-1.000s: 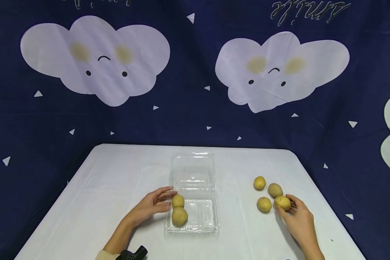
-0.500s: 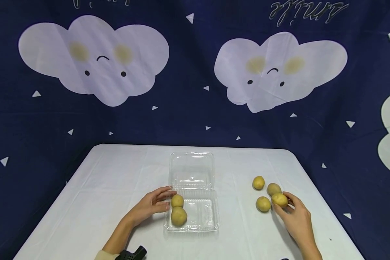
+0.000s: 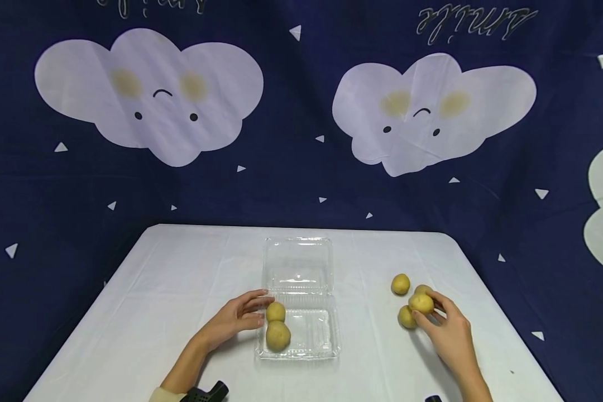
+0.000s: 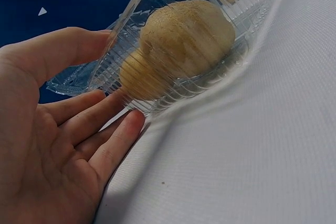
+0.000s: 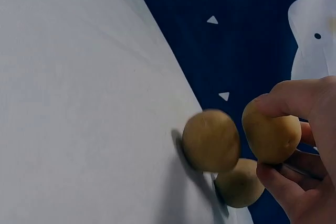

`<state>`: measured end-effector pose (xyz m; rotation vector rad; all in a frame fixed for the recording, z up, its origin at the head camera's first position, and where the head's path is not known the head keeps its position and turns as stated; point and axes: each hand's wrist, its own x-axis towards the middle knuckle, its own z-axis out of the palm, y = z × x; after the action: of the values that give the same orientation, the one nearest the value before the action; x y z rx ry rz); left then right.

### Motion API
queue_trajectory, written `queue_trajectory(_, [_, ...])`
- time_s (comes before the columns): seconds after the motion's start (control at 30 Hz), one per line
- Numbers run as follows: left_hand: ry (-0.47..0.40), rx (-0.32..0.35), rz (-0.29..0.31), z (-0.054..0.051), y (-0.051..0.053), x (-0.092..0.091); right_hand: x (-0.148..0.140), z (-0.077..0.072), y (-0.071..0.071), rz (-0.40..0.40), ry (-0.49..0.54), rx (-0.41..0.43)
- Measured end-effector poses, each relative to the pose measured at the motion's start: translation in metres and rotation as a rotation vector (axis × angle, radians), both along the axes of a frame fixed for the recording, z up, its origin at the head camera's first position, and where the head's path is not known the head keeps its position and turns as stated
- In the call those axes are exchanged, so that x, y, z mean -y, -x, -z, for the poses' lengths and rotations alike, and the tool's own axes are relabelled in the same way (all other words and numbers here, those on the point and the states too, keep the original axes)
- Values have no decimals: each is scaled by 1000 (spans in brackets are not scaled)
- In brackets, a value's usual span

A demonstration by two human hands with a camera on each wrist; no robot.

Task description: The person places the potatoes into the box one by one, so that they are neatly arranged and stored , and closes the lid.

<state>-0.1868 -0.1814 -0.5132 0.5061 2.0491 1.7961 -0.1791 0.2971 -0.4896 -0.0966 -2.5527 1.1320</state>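
My right hand [image 3: 452,335] pinches a yellow potato [image 3: 421,304] between thumb and fingers, over the other potatoes at the right. In the right wrist view the held potato [image 5: 269,137] is clear of the table. A clear plastic clamshell box [image 3: 311,334] lies in the middle with its lid [image 3: 297,262] folded back. Inside, along its left side, sit a smaller potato [image 3: 276,312] and a larger potato [image 3: 278,336]. My left hand [image 3: 233,317] rests against the box's left wall with loosely extended fingers; the left wrist view shows its fingertips [image 4: 134,120] at the wall.
Three potatoes lie on the white table: one farther back [image 3: 400,284], one partly hidden at the front [image 3: 406,317], and another mostly hidden behind the held one [image 3: 423,288]. A dark blue cloth [image 3: 291,184] with clouds hangs behind the table.
My right hand has lifted the potato and carried it left, now covering parts of two neighbouring potatoes. My left hand stays at the box.
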Motion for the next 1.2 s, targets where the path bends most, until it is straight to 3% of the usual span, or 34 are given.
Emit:
queue_trajectory(0.47, [8, -17, 3, 2, 2, -2, 17, -12, 7, -167, -3, -11])
queue_trajectory(0.7, [21, -21, 4, -1, 2, -2, 36, -12, 10, -208, 10, -3])
queue_trajectory(1.0, [11, -14, 4, 4, 2, -2, 51, -13, 15, -268, -1, -76])
queue_trajectory(1.2, [22, -20, 1, 2, 0, 1, 62, -15, 19, -291, 2, -100])
